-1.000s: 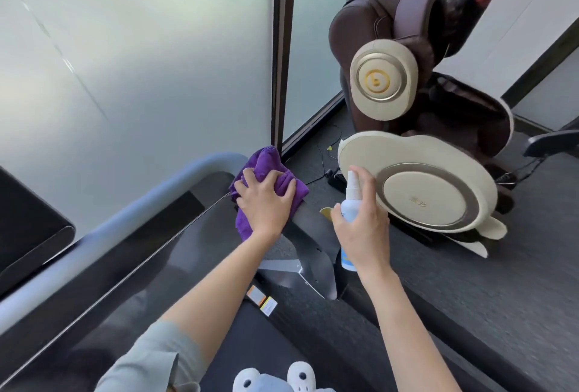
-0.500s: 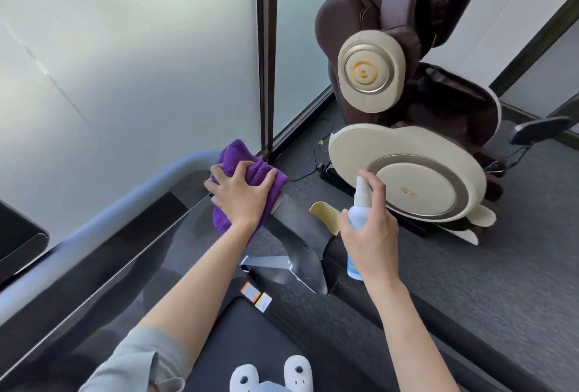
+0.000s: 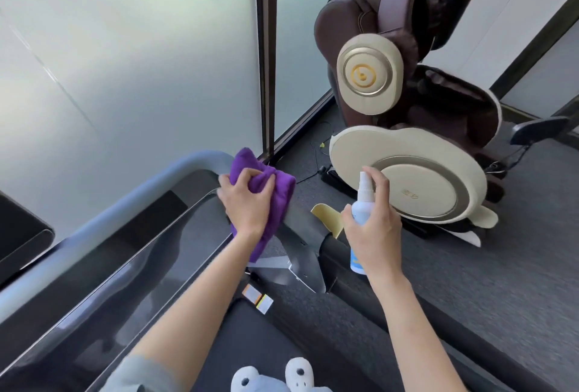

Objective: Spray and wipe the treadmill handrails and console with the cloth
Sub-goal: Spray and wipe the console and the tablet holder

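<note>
My left hand grips a bunched purple cloth and presses it on the right end of the treadmill's grey handrail, where the rail bends down. The dark glossy console panel runs below the rail to the lower left. My right hand holds a small white spray bottle upright to the right of the cloth, with a finger over the nozzle top. Most of the bottle's body is hidden by the hand.
A brown and cream massage chair stands close on the right, on grey carpet. Frosted glass panels with a dark post rise just behind the handrail. The black treadmill belt and slippers are below.
My left hand has tightened its fingers round the cloth and slid it a little along the rail's bend. The right hand with the bottle has stayed at about the same spot beside it.
</note>
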### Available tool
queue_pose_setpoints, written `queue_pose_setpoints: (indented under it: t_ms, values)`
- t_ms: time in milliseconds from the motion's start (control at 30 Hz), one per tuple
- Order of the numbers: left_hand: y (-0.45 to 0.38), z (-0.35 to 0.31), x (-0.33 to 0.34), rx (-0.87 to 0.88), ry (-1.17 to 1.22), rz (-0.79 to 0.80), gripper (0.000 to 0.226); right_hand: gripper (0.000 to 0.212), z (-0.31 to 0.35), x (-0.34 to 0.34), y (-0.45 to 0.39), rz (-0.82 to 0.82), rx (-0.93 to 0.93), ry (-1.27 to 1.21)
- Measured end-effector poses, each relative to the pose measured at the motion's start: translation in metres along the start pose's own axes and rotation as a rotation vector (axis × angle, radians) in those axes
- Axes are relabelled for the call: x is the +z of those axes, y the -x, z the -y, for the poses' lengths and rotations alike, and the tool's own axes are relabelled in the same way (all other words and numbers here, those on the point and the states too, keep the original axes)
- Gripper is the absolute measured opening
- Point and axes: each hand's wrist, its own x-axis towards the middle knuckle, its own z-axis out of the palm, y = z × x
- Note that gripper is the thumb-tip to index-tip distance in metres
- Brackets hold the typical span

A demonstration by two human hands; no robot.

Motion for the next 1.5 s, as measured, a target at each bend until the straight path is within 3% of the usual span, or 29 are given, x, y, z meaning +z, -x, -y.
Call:
queue_pose_setpoints:
  t_ms: [100,233,433,567,667,833,933,1067,1200,1367,1500]
  values:
    - [-0.021,-0.004,0.011,-0.014,-0.289,0.030,0.036,0.061,-0.004,0.002,-0.005,0.008,0.004,0.016]
    - [-0.001,-0.005,0.034,0.121,-0.553,0.043,0.038,0.062,-0.008,0.008,-0.008,0.029,0.038,0.037]
    - [0.044,-0.005,0.033,0.136,-0.383,0.104,0.030,0.061,-0.002,0.012,-0.004,0.053,-0.002,0.012]
    - [0.047,-0.001,0.004,0.281,-0.263,0.244,0.025,0.061,0.002,0.008,-0.004,0.054,-0.025,-0.005]
    - [0.010,0.000,-0.015,0.211,-0.198,0.105,0.023,0.061,-0.008,-0.005,-0.006,0.010,-0.015,0.039]
    - [0.016,-0.005,0.016,0.115,-0.480,0.119,0.049,0.063,-0.025,-0.020,0.012,-0.041,0.052,0.075]
    - [0.038,-0.006,0.030,0.146,-0.499,0.098,0.049,0.063,-0.032,-0.019,0.028,-0.044,0.088,0.099]
    - [0.070,-0.004,0.032,0.304,-0.459,0.147,0.038,0.064,-0.033,-0.014,0.053,-0.047,0.149,0.141]
    - [0.082,-0.002,0.023,0.350,-0.315,0.308,0.027,0.065,-0.029,-0.021,0.078,-0.103,0.209,0.162]
    - [0.089,0.014,-0.004,0.149,0.018,0.315,0.016,0.065,-0.031,-0.031,0.112,-0.169,0.296,0.239]
    - [0.085,0.022,-0.028,-0.001,0.142,0.302,0.015,0.065,-0.036,-0.042,0.128,-0.194,0.312,0.318]
